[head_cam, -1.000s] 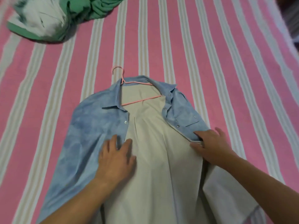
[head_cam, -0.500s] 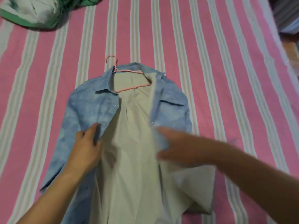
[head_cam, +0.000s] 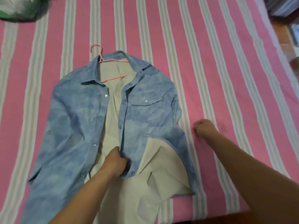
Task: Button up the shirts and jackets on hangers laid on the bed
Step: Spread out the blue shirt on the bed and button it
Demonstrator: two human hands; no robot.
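A light blue shirt (head_cam: 72, 126) with snap buttons lies on a pink hanger (head_cam: 103, 59) on the striped bed, its front unfastened and its pale lining showing down the middle. The right front panel (head_cam: 145, 117) now lies folded over towards the centre, with a pocket flap on it. My left hand (head_cam: 115, 162) grips the lower edge of that right placket, fingers curled around the fabric. My right hand (head_cam: 204, 127) rests on the bedsheet to the right of the shirt, fingers curled, holding nothing.
The bed sheet (head_cam: 210, 62) is pink with white stripes. A green and white crumpled garment (head_cam: 21, 8) lies at the top left corner. The bed's right edge and a wooden floor with objects (head_cam: 289, 34) show at the far right.
The right panel has been flipped over towards the middle. My right hand let go and moved out to the right onto the sheet. My left hand shifted from the left panel to the right placket's edge.
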